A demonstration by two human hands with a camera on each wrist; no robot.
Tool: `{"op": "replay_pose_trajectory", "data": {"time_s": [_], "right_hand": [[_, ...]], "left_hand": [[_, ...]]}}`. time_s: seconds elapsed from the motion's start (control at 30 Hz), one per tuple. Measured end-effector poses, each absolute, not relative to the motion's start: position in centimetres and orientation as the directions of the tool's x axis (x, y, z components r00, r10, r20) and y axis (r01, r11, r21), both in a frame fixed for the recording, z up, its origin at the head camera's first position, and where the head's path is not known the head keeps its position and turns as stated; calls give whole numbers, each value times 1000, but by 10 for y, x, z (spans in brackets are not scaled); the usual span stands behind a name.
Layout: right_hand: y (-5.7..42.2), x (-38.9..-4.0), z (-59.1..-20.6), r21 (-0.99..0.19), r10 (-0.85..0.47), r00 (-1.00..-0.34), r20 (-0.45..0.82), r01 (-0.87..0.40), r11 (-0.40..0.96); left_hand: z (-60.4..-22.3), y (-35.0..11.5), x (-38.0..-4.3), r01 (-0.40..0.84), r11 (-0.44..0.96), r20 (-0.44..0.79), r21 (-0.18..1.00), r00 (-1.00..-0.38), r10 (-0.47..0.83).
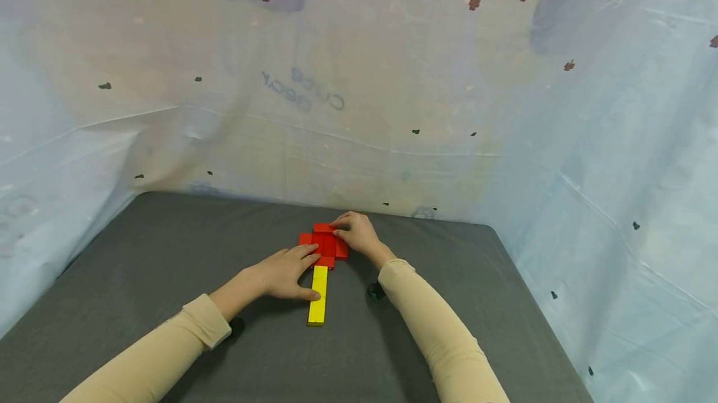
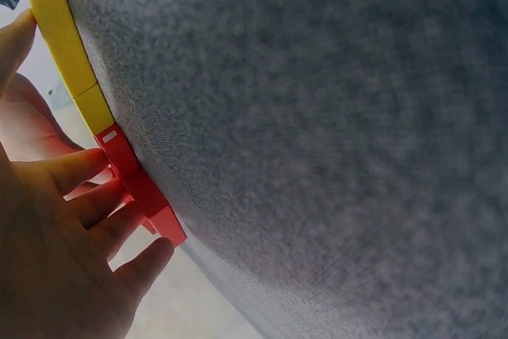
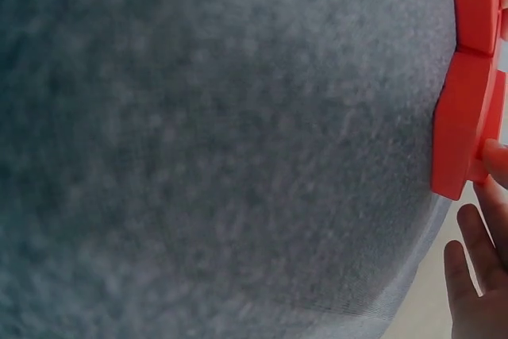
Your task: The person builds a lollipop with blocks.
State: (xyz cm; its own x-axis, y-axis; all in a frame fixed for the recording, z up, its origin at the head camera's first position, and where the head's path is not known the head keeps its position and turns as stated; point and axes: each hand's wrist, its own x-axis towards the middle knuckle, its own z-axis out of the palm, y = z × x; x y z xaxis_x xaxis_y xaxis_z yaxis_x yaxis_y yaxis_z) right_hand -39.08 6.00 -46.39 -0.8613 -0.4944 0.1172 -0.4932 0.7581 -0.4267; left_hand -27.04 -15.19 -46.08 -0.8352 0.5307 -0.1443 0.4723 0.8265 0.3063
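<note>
On the dark grey table lies a cross-like group of red blocks (image 1: 324,244), several pieces set edge to edge with some stacked on top. A straight strip of yellow blocks (image 1: 317,309) runs from it toward the person; the left wrist view shows a seam in the yellow strip (image 2: 59,29). My left hand (image 1: 283,273) spreads its fingers along the left side of the red group, thumb touching the yellow strip. At the far right corner, my right hand (image 1: 363,238) pinches a red block (image 1: 323,227) between thumb and index finger, its other fingers stretched out.
The grey tabletop (image 1: 449,303) has rounded far corners. Behind and to the right hangs a pale printed curtain (image 1: 359,110) that meets the table edge. Small dark devices (image 1: 376,291) show under the wrists.
</note>
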Motion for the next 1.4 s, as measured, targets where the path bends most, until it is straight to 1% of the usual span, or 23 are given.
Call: {"op": "replay_pose_trajectory", "data": {"time_s": [0.17,0.57,0.97,1.13,1.27,1.4], "right_hand": [[61,-390,-464,-430,-494,-866,84,-478,766],[64,-393,-462,-435,-509,-859,51,-478,763],[72,-387,-461,-437,-502,-862,69,-478,762],[79,-377,-451,-500,-483,-868,116,-472,726],[90,-367,-438,-547,-447,-877,177,-465,696],[109,-354,-427,-559,-416,-885,211,-458,691]], "left_hand": [[-462,-151,-270,471,829,-144,302,-837,528],[-462,-149,-271,471,827,-147,307,-835,530],[-464,-145,-272,481,814,-146,324,-825,546],[-465,-147,-271,477,814,-129,332,-832,540],[-462,-153,-271,478,810,-82,339,-843,531],[-460,-168,-270,472,827,-14,306,-866,499]]}}
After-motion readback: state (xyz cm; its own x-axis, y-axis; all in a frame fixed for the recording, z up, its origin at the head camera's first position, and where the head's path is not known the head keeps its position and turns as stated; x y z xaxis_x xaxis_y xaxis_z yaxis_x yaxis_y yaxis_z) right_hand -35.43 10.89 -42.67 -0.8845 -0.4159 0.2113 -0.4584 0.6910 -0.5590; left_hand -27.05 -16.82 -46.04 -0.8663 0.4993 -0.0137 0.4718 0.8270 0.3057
